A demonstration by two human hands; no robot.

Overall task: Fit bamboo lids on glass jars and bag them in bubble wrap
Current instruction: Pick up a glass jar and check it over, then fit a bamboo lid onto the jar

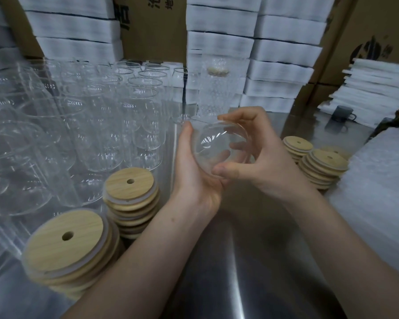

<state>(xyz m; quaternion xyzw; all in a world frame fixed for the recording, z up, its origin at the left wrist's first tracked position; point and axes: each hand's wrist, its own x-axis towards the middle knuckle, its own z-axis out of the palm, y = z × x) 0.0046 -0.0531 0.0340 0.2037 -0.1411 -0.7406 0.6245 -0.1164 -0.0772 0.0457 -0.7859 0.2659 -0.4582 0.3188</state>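
Held at centre over the steel table: glass jar, tipped on its side, one round end toward the camera, mouth or base hard to tell; cupped from 9 o'clock by the left hand, fingers curled beneath; pinched from 3 o'clock by the right hand, thumb low, forefinger over the top edge. Best to keep the left grip firm on slick glass; turn the mouth upward; free the right hand for the top bamboo lid at 8 o'clock; seat level, press evenly; steer clear of the empty jars at 10 o'clock; then on to the bubble-wrap bags at 3 o'clock.
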